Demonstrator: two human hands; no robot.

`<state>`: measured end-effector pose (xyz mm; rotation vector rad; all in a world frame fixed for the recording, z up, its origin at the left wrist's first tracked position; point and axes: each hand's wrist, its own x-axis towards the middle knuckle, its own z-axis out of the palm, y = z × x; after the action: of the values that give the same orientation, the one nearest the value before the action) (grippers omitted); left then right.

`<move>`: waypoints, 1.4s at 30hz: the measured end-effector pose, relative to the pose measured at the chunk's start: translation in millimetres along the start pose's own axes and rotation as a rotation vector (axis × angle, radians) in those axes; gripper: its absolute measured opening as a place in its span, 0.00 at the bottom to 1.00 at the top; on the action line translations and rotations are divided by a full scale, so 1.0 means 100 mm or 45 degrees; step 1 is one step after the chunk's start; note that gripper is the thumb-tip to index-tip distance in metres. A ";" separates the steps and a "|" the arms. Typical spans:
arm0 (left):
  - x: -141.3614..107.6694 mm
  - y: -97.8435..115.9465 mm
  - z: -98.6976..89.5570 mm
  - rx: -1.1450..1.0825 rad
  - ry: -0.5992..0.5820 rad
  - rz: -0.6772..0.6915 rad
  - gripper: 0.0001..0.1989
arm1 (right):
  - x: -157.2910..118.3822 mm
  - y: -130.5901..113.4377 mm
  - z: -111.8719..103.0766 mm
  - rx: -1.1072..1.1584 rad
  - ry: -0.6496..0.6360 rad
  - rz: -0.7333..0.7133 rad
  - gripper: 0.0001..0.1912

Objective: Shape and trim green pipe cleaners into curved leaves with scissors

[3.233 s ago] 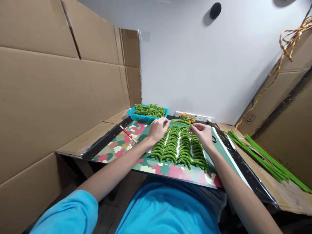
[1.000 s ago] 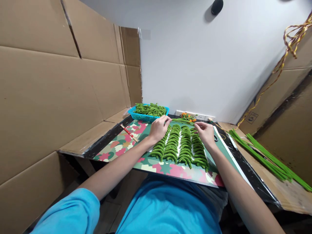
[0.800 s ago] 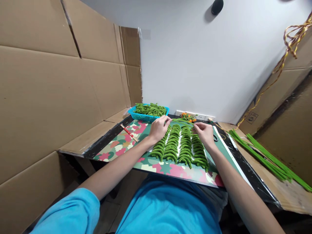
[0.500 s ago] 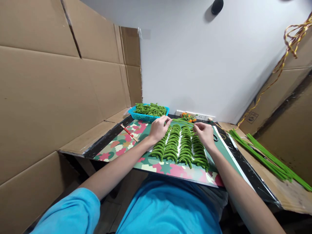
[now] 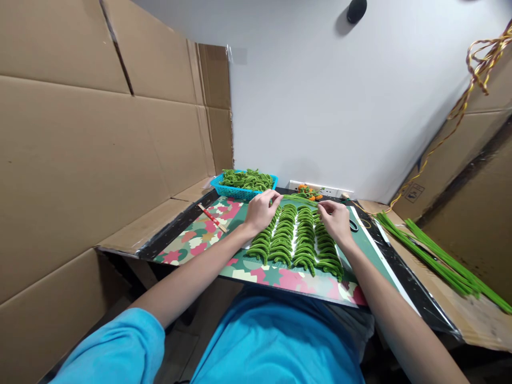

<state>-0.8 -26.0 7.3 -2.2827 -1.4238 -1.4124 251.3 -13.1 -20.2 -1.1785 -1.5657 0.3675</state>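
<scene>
A green pipe cleaner [image 5: 301, 199] stretches between my two hands above the far end of the mat. My left hand [image 5: 261, 211] pinches its left end, thumb against fingers. At its right end, the fingers of my right hand [image 5: 334, 217] are closed on it. Below the hands lie several columns of short, curved green pipe-cleaner pieces [image 5: 304, 240], set close together on a white backing. My forearms pass on either side of these columns, and my left hand hides the far end of the leftmost one.
Behind my left hand stands a blue basket [image 5: 244, 192] heaped with green pieces. Orange-and-green flowers [image 5: 310, 192] lie near a power strip [image 5: 334, 192]. Scissors [image 5: 353, 225] are beside my right hand. Long green pipe cleaners [image 5: 432, 258] lie right, a red-handled stick [image 5: 212, 217] left. Cardboard walls [image 5: 100, 149] flank the table.
The pipe cleaner between my hands looked blurred and doubled before and now shows as a clearer, slightly bowed strand. Both hands have stayed nearly in place.
</scene>
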 end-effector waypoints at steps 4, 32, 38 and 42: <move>0.00 0.00 0.00 -0.002 -0.006 0.002 0.14 | 0.00 0.02 0.00 0.011 -0.004 -0.012 0.18; 0.00 -0.01 0.00 0.003 -0.003 0.010 0.15 | 0.00 0.00 0.00 0.145 -0.001 0.052 0.18; 0.00 -0.02 0.01 0.003 -0.012 0.006 0.15 | 0.00 -0.01 0.00 0.093 0.035 0.018 0.17; 0.00 -0.01 0.01 0.002 -0.014 0.004 0.15 | -0.01 -0.04 0.00 0.031 0.070 -0.040 0.15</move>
<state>-0.9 -25.5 6.5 -2.2945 -1.4228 -1.3995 249.4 -15.4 -17.9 -1.1354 -1.5264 0.3301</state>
